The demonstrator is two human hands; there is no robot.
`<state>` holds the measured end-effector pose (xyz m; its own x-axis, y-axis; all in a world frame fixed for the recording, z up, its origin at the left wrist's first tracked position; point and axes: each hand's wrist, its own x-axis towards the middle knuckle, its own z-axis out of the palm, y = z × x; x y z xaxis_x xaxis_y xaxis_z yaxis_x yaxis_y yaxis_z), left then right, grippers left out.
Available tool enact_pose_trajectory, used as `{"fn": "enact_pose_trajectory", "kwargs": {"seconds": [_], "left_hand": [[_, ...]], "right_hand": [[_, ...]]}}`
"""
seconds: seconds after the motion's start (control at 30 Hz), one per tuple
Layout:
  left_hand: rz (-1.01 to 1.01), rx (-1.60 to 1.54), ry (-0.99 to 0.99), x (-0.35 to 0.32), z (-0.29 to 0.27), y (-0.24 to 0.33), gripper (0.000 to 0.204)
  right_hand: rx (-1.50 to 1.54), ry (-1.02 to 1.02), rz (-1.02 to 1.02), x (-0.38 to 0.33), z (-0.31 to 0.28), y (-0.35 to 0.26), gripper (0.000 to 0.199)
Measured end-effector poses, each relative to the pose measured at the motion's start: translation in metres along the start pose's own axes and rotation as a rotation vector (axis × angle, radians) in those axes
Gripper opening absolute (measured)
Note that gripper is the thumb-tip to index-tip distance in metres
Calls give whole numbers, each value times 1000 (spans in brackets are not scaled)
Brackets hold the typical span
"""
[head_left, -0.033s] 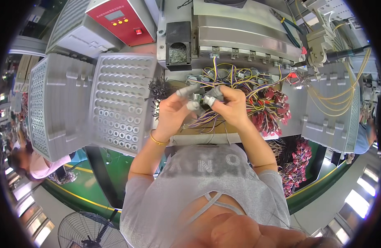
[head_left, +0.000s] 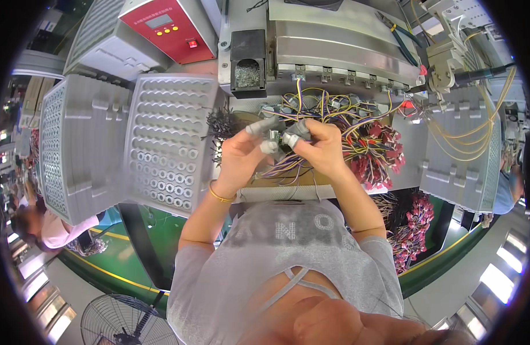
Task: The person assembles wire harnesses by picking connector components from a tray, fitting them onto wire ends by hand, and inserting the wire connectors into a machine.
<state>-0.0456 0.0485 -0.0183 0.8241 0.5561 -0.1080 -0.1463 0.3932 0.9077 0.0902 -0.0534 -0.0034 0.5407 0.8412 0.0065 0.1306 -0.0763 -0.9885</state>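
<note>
Grey fingertip covers are on the thumb and index finger of my left hand (head_left: 242, 152) and my right hand (head_left: 323, 150). Between them is a small part (head_left: 275, 136) with a shiny metal face and a bit of green, perhaps a small circuit board. My left thumb and finger pinch it from the left. My right fingertips press together at its right edge; what exactly they grip there is partly hidden. Beneath and behind the hands spread yellow, purple and black wires (head_left: 288, 167). Farther back, small round metal parts (head_left: 337, 103) lie among the wires.
To the left, a grey tray (head_left: 173, 129) holds rows of ring-shaped parts, beside stacked trays (head_left: 84, 149). Red connectors (head_left: 380, 155) are heaped at right, black-tipped leads (head_left: 222, 123) at left. Behind stand a metal fixture (head_left: 340, 49), a black box (head_left: 248, 63) and pliers (head_left: 400, 40).
The small part between my fingertips has tilted slightly, and its metal face shows brighter. Both hands stay almost where they were.
</note>
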Motion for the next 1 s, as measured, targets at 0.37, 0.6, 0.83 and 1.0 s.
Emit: {"fn": "enact_pose_trajectory", "kwargs": {"seconds": [0.37, 0.6, 0.83, 1.0], "left_hand": [[59, 53, -82, -2, 2, 4, 41], [184, 157, -76, 0, 11, 11, 34], [-21, -95, 15, 11, 5, -3, 20], [-67, -229, -80, 15, 13, 2, 29]], "right_hand": [[10, -3, -45, -3, -6, -3, 8], [-130, -65, -141, -1, -9, -1, 7], [75, -75, 56, 0, 4, -6, 5], [274, -216, 237, 9, -8, -23, 9]]}}
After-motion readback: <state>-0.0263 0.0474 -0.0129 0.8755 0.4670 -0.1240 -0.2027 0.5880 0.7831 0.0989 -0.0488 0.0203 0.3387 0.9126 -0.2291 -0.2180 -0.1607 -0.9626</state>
